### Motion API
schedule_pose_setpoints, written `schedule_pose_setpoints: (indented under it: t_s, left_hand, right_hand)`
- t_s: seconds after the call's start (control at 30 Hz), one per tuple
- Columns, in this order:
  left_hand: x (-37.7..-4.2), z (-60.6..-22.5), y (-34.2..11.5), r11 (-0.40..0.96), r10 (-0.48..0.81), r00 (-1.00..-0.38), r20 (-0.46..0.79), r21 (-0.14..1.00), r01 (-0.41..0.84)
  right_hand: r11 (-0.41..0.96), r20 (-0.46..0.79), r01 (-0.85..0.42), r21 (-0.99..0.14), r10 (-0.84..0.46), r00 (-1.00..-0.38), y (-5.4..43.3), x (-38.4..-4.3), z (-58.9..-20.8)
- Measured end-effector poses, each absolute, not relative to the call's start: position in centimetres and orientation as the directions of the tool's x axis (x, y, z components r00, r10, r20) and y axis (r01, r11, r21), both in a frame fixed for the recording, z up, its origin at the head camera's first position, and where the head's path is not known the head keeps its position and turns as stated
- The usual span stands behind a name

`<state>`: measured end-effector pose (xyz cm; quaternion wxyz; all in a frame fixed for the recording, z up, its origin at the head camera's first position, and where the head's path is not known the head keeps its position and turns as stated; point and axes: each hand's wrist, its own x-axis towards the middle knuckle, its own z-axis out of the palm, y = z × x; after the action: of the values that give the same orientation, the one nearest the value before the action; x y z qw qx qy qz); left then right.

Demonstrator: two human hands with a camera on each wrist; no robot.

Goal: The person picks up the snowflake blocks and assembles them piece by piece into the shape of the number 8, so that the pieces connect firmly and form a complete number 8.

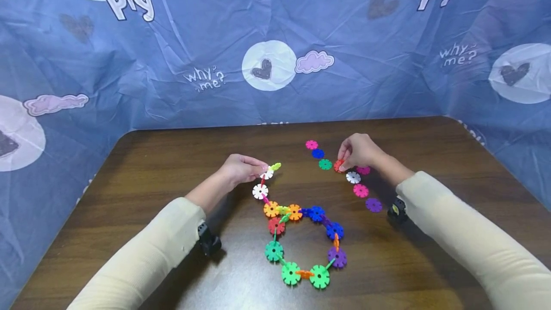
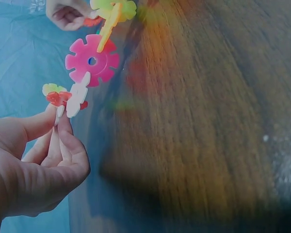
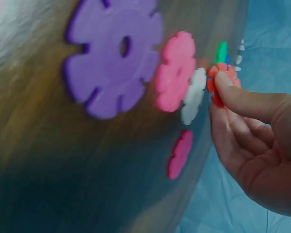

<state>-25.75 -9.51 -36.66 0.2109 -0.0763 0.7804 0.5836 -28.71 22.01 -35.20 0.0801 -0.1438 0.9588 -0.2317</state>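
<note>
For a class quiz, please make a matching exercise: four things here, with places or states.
1. Left hand
2. Right hand
3. Loose purple notched plastic disc
4. Loose blue notched plastic disc

A. Between a pink plastic disc and a green plastic disc
B. Pinching a red plastic disc
C. Lowest loose disc in head view
D. Pinching a white plastic disc

Pairs: 1D, 2B, 3C, 4A
</note>
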Motion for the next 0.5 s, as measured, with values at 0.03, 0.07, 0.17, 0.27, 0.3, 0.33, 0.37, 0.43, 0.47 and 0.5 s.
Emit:
schedule_pose_setpoints:
  t_s: [0.03,0.07,0.17,0.27,0.3,0.33,0.37,0.43,0.47,0.5]
  left_hand:
    - [-25.8,-36.6,-9.5,0.310,0.128,-0.899,-0.418,0.878,-0.364]
    - [-25.8,-36.6,-9.4,0.311,0.128,-0.898,-0.420,0.877,-0.366]
    - [-25.8,-36.4,-9.2,0.323,0.126,-0.895,-0.428,0.871,-0.371]
    - [-25.8,-36.3,-9.2,0.329,0.131,-0.893,-0.431,0.868,-0.371]
    - [-25.8,-36.2,-9.2,0.333,0.134,-0.892,-0.431,0.868,-0.369]
    - [-25.7,-36.2,-9.2,0.337,0.139,-0.892,-0.429,0.868,-0.365]
    - [-25.7,-36.1,-9.2,0.338,0.145,-0.893,-0.427,0.869,-0.361]
    - [-25.6,-35.9,-9.2,0.344,0.143,-0.890,-0.434,0.865,-0.366]
    - [-25.6,-35.8,-9.2,0.347,0.141,-0.888,-0.437,0.862,-0.370]
    - [-25.5,-35.8,-9.2,0.352,0.139,-0.887,-0.441,0.859,-0.372]
  right_hand:
    - [0.837,-0.073,-0.228,-0.498,-0.302,-0.951,21.9,-28.7,-35.2]
    - [0.815,-0.063,-0.217,-0.537,-0.295,-0.953,21.8,-28.7,-35.2]
    - [0.724,-0.057,-0.182,-0.665,-0.292,-0.955,21.1,-28.5,-35.3]
    - [0.603,-0.084,-0.121,-0.789,-0.301,-0.950,19.8,-28.1,-35.3]
    - [0.564,-0.102,-0.092,-0.821,-0.302,-0.948,19.3,-28.0,-35.2]
    - [0.526,-0.119,-0.062,-0.848,-0.303,-0.946,18.8,-27.9,-35.2]
    - [0.490,-0.141,-0.025,-0.871,-0.299,-0.944,18.2,-27.7,-35.0]
    - [0.433,-0.195,0.057,-0.899,-0.282,-0.939,17.1,-27.4,-34.8]
    - [0.410,-0.219,0.092,-0.907,-0.275,-0.936,16.6,-27.3,-34.6]
    - [0.391,-0.245,0.128,-0.912,-0.265,-0.933,16.1,-27.2,-34.5]
